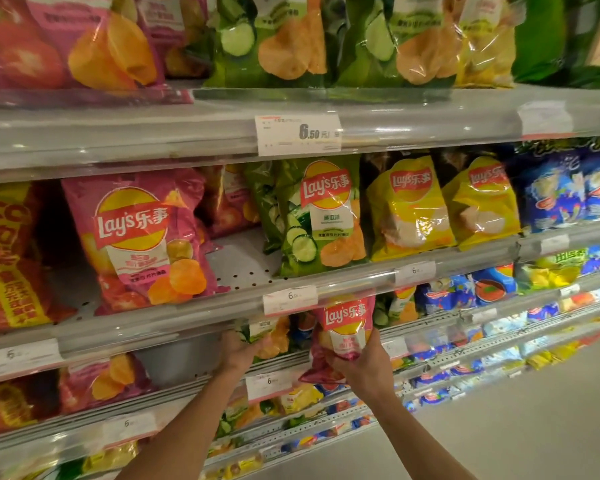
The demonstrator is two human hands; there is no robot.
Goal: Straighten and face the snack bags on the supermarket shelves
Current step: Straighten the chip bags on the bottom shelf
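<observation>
Pink bag gripped in right hand; left hand clutching green bag alongside.

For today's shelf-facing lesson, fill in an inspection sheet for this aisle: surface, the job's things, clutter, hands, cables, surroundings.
Surface: grey middle shelf with a bare perforated patch between bags.
Job's things: small pink Lay's bag held in front of the lower shelf; large pink bag on the middle shelf leans sideways; green cucumber bag and yellow bags stand upright, facing out.
Clutter: nothing seen.
Hands: right hand grips the small pink bag from below; left hand reaches in and grips a green bag on the lower shelf.
Cables: nothing seen.
Surroundings: price tags on shelf rails; pale floor at right.
</observation>
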